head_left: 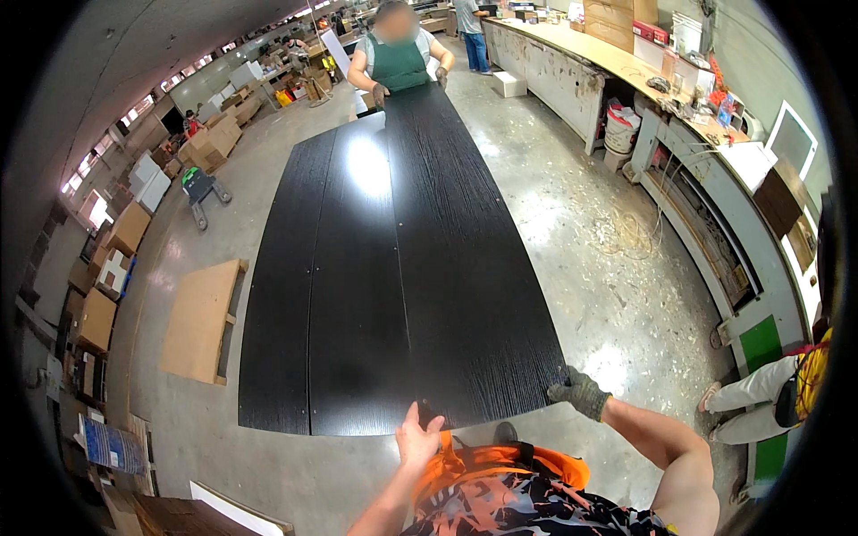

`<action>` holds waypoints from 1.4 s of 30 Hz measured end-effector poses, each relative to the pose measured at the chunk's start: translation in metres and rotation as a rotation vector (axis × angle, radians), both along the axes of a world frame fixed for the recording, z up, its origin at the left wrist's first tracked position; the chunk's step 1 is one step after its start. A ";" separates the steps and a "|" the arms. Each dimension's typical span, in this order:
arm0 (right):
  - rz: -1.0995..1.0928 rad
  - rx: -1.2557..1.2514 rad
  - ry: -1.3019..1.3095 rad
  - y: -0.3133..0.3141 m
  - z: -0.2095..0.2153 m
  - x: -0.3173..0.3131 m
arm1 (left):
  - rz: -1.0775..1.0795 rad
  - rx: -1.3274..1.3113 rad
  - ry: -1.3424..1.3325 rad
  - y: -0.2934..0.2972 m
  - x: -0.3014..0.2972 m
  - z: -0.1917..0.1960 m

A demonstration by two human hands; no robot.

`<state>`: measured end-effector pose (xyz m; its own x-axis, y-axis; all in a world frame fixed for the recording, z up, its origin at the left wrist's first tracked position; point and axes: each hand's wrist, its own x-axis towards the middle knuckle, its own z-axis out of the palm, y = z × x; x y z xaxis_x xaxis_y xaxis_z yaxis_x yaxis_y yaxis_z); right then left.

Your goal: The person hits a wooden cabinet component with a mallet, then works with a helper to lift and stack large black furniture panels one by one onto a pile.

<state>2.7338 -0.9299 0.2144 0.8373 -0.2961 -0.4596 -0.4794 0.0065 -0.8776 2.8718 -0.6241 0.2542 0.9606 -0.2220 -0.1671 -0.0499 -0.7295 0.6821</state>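
Several long black wood-grain boards lie side by side in front of me. The right-hand black board (465,295) reaches farther out than the ones beside it (357,295). My right hand (583,394), in a dark grey work glove, grips its near right corner. Bare and with fingers apart, my left hand (418,438) is at the near edge of the boards; I cannot tell whether it touches them. At the far end a co-worker in a green apron (399,64) has gloved hands on the right-hand board's far end.
A brown panel on a pallet (201,322) lies on the floor at left, with a black-and-green stool-like stand (204,192) beyond. Cardboard boxes (130,228) line the left side. A cluttered workbench (581,62) runs along the right. Another person's legs (751,406) show at right.
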 end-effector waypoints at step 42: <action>1.372 -1.266 0.343 -0.016 0.106 0.134 | -1.355 -1.343 -0.513 -0.175 -0.071 0.231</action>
